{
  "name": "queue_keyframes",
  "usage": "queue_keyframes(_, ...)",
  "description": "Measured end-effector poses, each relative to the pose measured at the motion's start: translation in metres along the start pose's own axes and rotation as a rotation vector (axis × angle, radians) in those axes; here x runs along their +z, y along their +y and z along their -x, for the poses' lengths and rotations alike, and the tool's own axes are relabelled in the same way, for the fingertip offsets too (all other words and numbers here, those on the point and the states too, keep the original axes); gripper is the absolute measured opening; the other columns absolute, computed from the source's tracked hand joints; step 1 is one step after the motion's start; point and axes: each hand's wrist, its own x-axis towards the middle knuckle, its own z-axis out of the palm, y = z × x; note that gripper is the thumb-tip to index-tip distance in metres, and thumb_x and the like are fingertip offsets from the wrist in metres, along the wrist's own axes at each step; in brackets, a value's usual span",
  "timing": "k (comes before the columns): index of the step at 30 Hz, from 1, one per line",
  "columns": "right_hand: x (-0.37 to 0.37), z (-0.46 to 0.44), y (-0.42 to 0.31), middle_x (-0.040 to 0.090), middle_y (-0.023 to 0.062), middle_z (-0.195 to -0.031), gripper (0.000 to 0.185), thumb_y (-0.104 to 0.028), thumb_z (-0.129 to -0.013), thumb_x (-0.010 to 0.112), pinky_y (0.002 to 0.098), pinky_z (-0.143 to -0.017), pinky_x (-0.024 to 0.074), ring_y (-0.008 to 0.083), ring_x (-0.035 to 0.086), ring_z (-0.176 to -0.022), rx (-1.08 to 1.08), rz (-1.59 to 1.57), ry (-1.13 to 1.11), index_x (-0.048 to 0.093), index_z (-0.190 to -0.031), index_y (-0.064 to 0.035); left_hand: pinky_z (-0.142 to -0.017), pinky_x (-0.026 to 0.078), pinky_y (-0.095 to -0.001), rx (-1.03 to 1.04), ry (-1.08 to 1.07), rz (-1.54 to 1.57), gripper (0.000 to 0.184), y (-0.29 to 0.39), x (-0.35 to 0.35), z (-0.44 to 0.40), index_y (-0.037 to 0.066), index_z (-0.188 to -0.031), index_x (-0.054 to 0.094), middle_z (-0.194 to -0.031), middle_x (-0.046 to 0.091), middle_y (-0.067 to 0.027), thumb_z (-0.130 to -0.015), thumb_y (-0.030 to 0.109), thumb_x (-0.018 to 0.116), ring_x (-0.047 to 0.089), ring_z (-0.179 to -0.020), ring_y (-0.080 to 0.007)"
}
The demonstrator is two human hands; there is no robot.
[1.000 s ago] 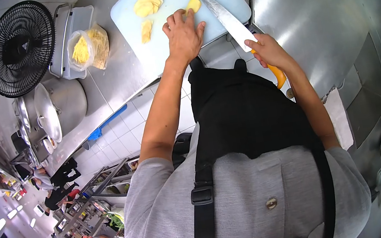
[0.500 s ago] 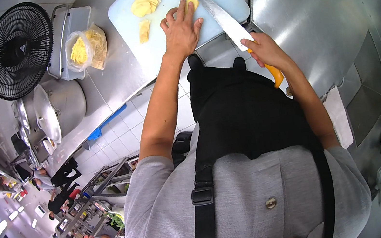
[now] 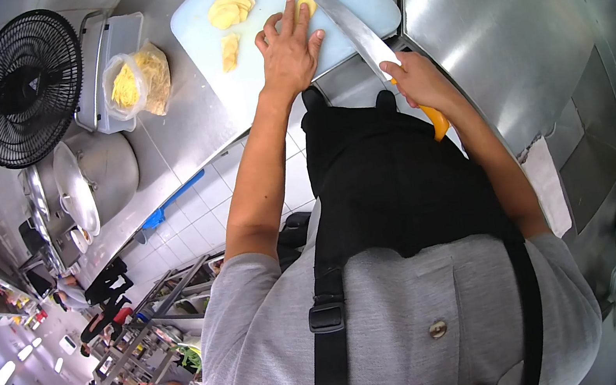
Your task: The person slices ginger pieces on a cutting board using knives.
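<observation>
My left hand (image 3: pixel 288 52) lies over the white cutting board (image 3: pixel 348 29), fingers stretched and spread. Its fingertips rest on a pale yellow peeled piece (image 3: pixel 306 5), probably ginger or potato, partly hidden under them. In my right hand (image 3: pixel 418 78) is a large kitchen knife (image 3: pixel 351 25) with a yellow handle, my fingers wrapped round it. The blade points away from me, its tip just right of the yellow piece and apart from it. Left of my hand lie a stack of thin yellow slices (image 3: pixel 231 10) and a smaller block-shaped yellow piece (image 3: pixel 229 52).
A plastic bag of yellow shreds (image 3: pixel 126 86) stands on the steel counter at left, near a black fan (image 3: pixel 27 88) and a large metal pot (image 3: pixel 112 169). A white cloth (image 3: pixel 547 186) hangs at right. Other people and shelving show at lower left.
The knife and my right hand have shifted slightly left. My left hand stays on the yellow piece; the whole view has moved a little left.
</observation>
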Motion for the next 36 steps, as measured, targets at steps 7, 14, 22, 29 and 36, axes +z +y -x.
queue_keyframes(7,0.002,-0.001,0.001,0.061,0.0148,-0.072,0.048,-0.039,-0.114,0.053,0.0417,-0.052,0.052,0.0228,0.062,-0.048,0.002,0.074,-0.024,0.058,-0.098,0.0061,-0.121,0.026,-0.0569,-0.015,-0.025,-0.013,0.06,0.001,-0.001,0.001,0.013,-0.164,0.05,-0.176,0.038,-0.0136,-0.113,0.044,0.051,0.042,-0.147,-0.0415)
queue_keyframes(14,0.004,-0.004,0.004,0.059,0.0123,-0.069,0.046,-0.038,-0.113,0.055,0.0392,-0.047,0.0487,0.0208,0.059,-0.046,0.0,0.051,-0.062,0.059,-0.1,0.0058,-0.122,0.025,-0.0569,-0.016,-0.036,-0.017,0.061,0.001,0.002,0.003,0.014,-0.166,0.047,-0.177,0.035,-0.0136,-0.114,0.045,0.05,0.041,-0.148,-0.0417)
queue_keyframes(22,-0.008,0.004,0.005,0.054,0.0036,-0.066,0.041,-0.037,-0.112,0.06,0.0339,-0.043,0.0442,0.0137,0.052,-0.044,0.052,-0.095,-0.072,0.059,-0.1,0.0017,-0.122,0.026,-0.0566,-0.006,-0.004,-0.009,0.061,-0.003,0.004,0.006,0.014,-0.165,0.048,-0.176,0.035,-0.0168,-0.113,0.045,0.05,0.041,-0.149,-0.0416)
queue_keyframes(29,-0.014,0.011,0.009,0.053,0.0022,-0.065,0.038,-0.037,-0.112,0.059,0.0319,-0.042,0.0424,0.0124,0.05,-0.043,0.045,-0.089,-0.049,0.059,-0.098,-0.0012,-0.122,0.026,-0.0595,-0.014,0.009,0.01,0.062,-0.007,0.007,0.005,0.011,-0.163,0.051,-0.175,0.036,-0.0178,-0.112,0.046,0.052,0.041,-0.147,-0.043)
queue_keyframes(36,-0.007,0.004,0.012,0.046,-0.0008,-0.06,0.029,-0.033,-0.113,0.058,0.0296,-0.037,0.0385,0.0096,0.045,-0.039,0.075,-0.125,-0.085,0.067,-0.115,-0.005,-0.123,0.029,-0.064,-0.071,-0.04,0.172,0.066,-0.011,-0.001,0.009,0.013,-0.164,0.05,-0.176,0.035,-0.0151,-0.108,0.048,0.06,0.04,-0.15,-0.0414)
